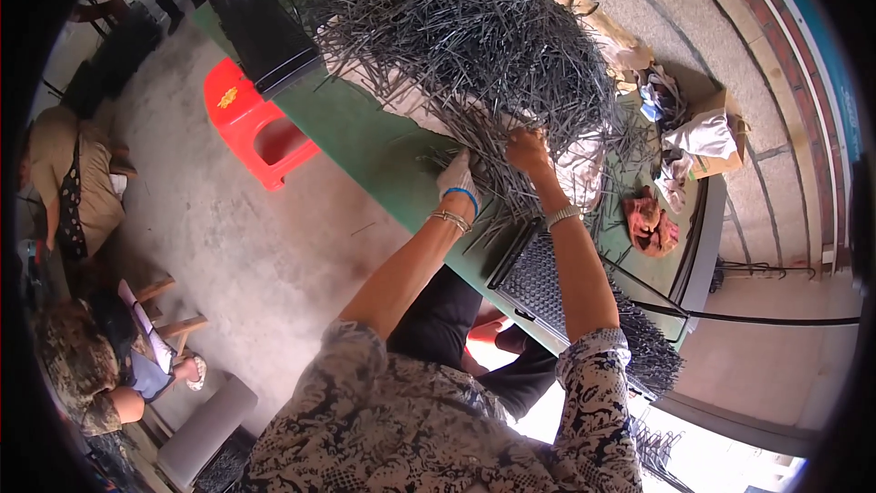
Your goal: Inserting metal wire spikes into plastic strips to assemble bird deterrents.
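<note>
A large tangled heap of thin black rods (484,36) covers the far part of the green table (365,164). My right hand (529,148) is bare and reaches into the heap's near edge, its fingers closed on some of the rods. Beside it, my left hand (456,173), in a pale glove, is closed among loose rods at the heap's near left corner. Its fingertips are partly hidden, and rods stick out around it. Under my right forearm, a dark rack (538,276) shows a close grid pattern on its top.
Another rack of upright black rods (265,41) stands at the far left. A red plastic stool (239,110) is beside the table. On the right lie a reddish cloth (650,224) and a cardboard box (719,160) with rags. Other people (78,187) sit at the left.
</note>
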A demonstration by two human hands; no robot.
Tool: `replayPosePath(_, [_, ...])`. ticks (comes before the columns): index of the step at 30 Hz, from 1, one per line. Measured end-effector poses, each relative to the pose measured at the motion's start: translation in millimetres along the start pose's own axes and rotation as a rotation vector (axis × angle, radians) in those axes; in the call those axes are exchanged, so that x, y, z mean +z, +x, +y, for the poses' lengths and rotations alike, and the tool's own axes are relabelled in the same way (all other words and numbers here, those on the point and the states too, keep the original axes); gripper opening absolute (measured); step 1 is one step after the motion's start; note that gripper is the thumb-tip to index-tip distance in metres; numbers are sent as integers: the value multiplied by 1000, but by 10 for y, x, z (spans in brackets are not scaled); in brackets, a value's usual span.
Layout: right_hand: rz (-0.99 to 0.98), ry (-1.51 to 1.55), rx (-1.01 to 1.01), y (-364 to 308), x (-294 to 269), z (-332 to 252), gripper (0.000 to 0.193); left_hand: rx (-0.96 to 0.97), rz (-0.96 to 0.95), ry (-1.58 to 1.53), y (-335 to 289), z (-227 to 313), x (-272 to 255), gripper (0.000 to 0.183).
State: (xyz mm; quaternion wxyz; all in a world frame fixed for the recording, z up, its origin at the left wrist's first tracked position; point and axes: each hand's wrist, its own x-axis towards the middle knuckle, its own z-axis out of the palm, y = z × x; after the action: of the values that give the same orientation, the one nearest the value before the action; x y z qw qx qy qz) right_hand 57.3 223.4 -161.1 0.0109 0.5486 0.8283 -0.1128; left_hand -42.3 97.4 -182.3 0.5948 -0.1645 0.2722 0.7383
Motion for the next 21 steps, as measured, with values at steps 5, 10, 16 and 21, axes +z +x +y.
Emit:
replayPosePath(5, [92, 123, -52, -257, 69, -455, 32, 95, 137, 7, 186, -11, -50, 28])
replayPosePath(10, [-103, 186, -44, -219, -102, -351, 32, 86, 320, 317, 173, -159, 139, 53])
replayPosePath(16, [-213, 117, -250, -257, -198, -409, 33, 135, 295, 334, 144, -92, 136, 60])
replayPosePath(21, [58, 356, -213, -500, -214, -435, 30, 36, 202, 178, 6, -81, 190, 38])
